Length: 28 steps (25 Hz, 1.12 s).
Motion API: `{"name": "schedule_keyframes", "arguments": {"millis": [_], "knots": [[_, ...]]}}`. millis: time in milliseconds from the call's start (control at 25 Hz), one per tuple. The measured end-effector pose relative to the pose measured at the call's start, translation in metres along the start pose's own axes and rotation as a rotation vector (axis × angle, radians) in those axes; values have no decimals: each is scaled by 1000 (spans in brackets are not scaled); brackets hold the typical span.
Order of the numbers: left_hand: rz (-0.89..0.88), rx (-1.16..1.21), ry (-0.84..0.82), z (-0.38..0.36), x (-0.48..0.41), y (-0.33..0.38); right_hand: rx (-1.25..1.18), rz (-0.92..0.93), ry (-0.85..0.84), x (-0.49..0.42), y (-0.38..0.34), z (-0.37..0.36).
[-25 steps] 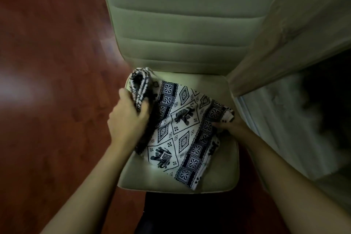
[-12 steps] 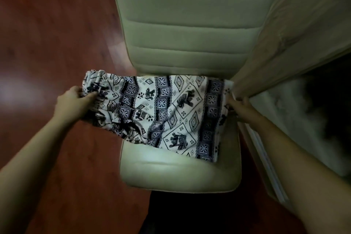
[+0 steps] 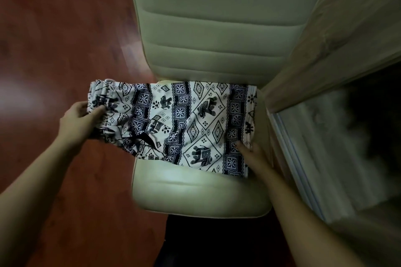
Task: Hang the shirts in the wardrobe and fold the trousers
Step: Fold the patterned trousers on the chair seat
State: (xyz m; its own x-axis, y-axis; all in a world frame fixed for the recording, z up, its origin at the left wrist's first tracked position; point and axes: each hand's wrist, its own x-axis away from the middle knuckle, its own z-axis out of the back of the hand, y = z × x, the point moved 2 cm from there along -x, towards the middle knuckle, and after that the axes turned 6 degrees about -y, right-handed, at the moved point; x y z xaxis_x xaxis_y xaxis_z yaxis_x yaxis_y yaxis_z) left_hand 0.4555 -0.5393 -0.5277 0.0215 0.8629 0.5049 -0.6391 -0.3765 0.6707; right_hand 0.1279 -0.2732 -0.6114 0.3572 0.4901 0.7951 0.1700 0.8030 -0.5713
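A second ago the trousers (image 3: 184,123) sat bunched in a diagonal heap on the chair (image 3: 195,193) seat, the left hand (image 3: 79,121) clutching a gathered end over the seat's left edge. Now they are drawn out sideways into a wide band across the back of the seat, one end hanging out past its left side over the floor (image 3: 54,50). The left hand has swung well out to the left with that end. The right hand (image 3: 252,156) has slid from the upper right corner down to the lower right edge of the cloth.
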Motion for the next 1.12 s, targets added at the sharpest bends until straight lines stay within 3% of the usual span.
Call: {"name": "schedule_keyframes", "arguments": {"millis": [80, 280, 400, 560, 680, 760, 920, 1120], "knots": [[-16, -26, 24, -2, 3, 2, 26, 2, 28, 7, 3, 7], [-57, -256, 116, -10, 9, 7, 354, -41, 167, 26, 12, 26], [-71, -328, 102, -18, 23, 19, 693, 165, 379, 31, 4, 18], [-230, -421, 208, -53, 69, 55, 798, 409, 297, 16, -11, -10], [-358, -478, 76, -119, 101, 70, 936, 357, 141, 2, -7, -22], [-375, -673, -101, -170, 104, 65, 1051, 297, 56, -2, 2, -20], [-459, -977, -353, -225, 80, 13, 1112, 263, 34, -3, 13, -17], [-496, -1000, -305, -220, 62, -7, 1100, 220, 172, 5, 41, -4]]}}
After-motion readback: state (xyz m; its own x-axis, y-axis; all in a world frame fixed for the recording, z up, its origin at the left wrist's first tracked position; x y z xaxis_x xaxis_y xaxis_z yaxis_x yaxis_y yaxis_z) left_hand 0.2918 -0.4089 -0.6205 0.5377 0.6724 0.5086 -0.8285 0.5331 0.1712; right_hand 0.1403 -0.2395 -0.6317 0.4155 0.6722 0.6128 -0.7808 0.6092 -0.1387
